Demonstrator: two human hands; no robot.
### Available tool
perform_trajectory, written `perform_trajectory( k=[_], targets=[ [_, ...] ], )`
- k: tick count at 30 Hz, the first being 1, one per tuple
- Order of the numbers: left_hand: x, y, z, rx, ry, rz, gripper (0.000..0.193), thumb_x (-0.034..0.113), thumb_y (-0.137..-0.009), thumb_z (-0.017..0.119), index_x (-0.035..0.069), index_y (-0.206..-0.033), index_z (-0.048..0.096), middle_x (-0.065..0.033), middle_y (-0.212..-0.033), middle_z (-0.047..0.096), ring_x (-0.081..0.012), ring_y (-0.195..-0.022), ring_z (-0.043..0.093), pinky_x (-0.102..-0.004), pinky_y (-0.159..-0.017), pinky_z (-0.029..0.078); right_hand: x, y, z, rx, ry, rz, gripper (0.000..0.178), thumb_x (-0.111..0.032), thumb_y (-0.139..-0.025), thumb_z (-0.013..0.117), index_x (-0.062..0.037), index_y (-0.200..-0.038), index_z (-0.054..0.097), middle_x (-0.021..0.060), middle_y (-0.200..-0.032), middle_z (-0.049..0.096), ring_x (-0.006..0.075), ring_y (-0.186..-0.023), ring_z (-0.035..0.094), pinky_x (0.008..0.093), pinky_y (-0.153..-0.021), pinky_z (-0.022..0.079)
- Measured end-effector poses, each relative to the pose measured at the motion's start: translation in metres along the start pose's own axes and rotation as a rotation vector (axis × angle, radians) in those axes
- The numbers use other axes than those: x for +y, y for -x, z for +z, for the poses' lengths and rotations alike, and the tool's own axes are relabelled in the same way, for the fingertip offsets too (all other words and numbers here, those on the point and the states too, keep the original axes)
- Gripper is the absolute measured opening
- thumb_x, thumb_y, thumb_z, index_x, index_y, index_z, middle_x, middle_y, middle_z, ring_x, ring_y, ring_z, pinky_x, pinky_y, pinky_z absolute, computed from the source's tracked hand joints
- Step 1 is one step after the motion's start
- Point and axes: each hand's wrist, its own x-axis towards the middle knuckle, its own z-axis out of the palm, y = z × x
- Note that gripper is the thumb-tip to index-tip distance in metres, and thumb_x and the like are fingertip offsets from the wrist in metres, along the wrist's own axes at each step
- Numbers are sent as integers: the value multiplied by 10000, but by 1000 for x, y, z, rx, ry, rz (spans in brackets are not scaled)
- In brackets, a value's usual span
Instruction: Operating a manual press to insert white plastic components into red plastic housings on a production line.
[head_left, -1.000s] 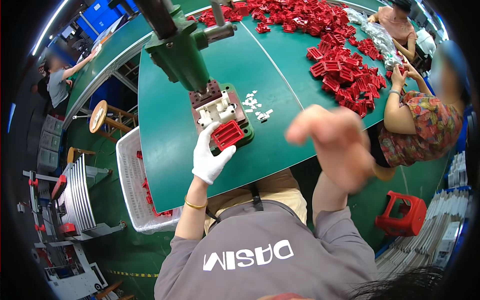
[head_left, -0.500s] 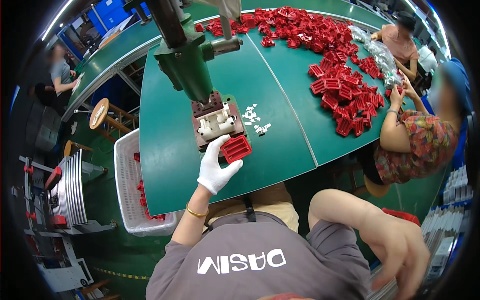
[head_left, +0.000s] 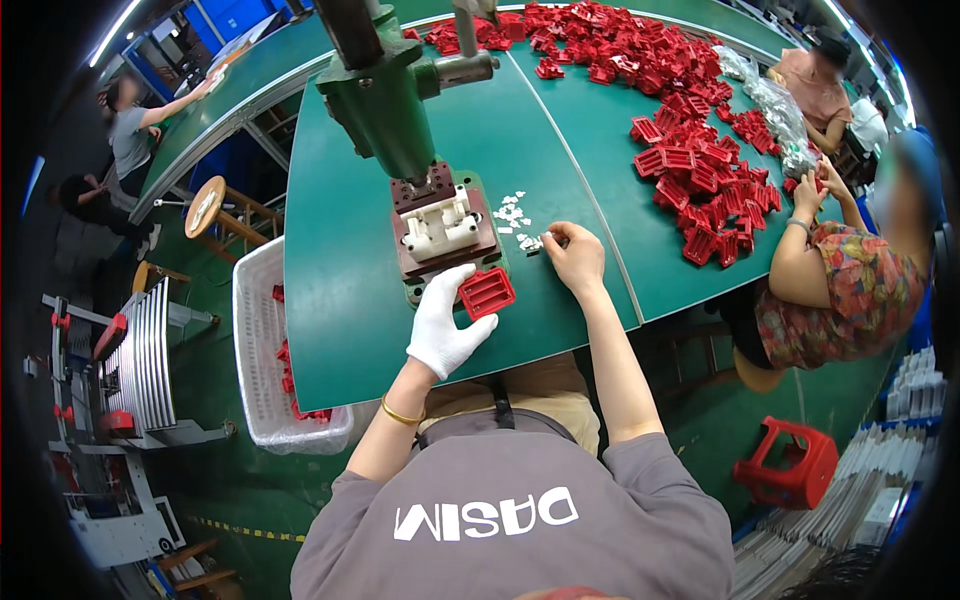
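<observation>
Ideally, the left grip (head_left: pixel 443 328), pinching the red part (head_left: pixel 488 292) mid-frame, should be steady, with the right grip (head_left: pixel 580 262), closure unclear, light beside white pieces (head_left: pixel 513 214).

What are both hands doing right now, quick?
Left hand: closed on a red slotted part.
Right hand: by the small white pieces; whether it's pinching one can't be told.

A press (head_left: pixel 385 112) stands on the table (head_left: pixel 340 290), a basket (head_left: pixel 256 375) to its left, loose pieces (head_left: pixel 513 215) to its right.
</observation>
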Motion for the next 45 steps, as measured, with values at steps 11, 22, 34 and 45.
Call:
perform_trajectory(
  k=[11, 22, 34, 45],
  targets=[
    [-2, 21, 0, 24, 36, -36, 679, 235, -707, 786, 45, -1302, 519, -179, -1249, 562, -355, -1195, 523, -414, -1056, 413, 10, 16, -4, 108, 33, -114, 115, -129, -902, 667, -37, -970, 683, 99, -928, 703, 192, -723, 677, 316, -674, 530],
    [-3, 37, 6, -12, -7, -95, 632, 212, -712, 754, 62, -1281, 524, -153, -1216, 571, -344, -1152, 531, -410, -1031, 424, -9, 90, -11, -158, -558, -110, 149, -7, -917, 647, 40, -1058, 628, 60, -909, 660, 102, -802, 632, 228, -738, 517],
    [-4, 51, 18, 78, -102, -59, 636, 204, -692, 777, 51, -1263, 543, -180, -1238, 568, -375, -1159, 528, -440, -1019, 433, -21, 124, 5, -214, -610, 61, 140, -29, -897, 680, 36, -1021, 673, 25, -880, 678, 70, -801, 630, 223, -732, 506],
    [-5, 51, 27, 134, -153, -12, 658, 154, -674, 797, 49, -1262, 521, -159, -1213, 580, -358, -1124, 547, -430, -992, 442, -42, 124, 14, -162, -385, 64, 125, -97, -845, 715, -1, -924, 706, 53, -794, 663, 107, -660, 597, 255, -614, 487]
  ],
)
